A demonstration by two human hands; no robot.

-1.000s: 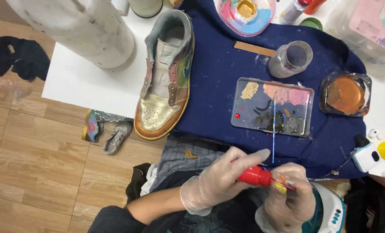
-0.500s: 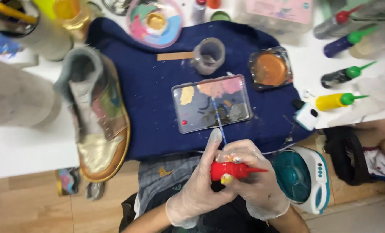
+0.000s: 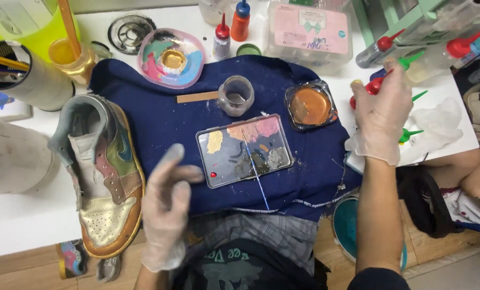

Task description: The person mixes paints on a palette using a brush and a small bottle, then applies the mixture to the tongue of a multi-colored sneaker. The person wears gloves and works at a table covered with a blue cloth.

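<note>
— What have you got hold of?

— My right hand (image 3: 381,115) has its fingers closed round a red squeeze bottle (image 3: 370,88) with a pointed tip, right of the paint palette (image 3: 244,149), over the blue cloth's (image 3: 159,115) edge.

— And the left?

— My left hand (image 3: 167,207) hovers spread, holding nothing, left of the palette beside the sneaker (image 3: 103,177).

— Room?

— Bare cloth around the palette. My glove hides most of the bottle.
</note>
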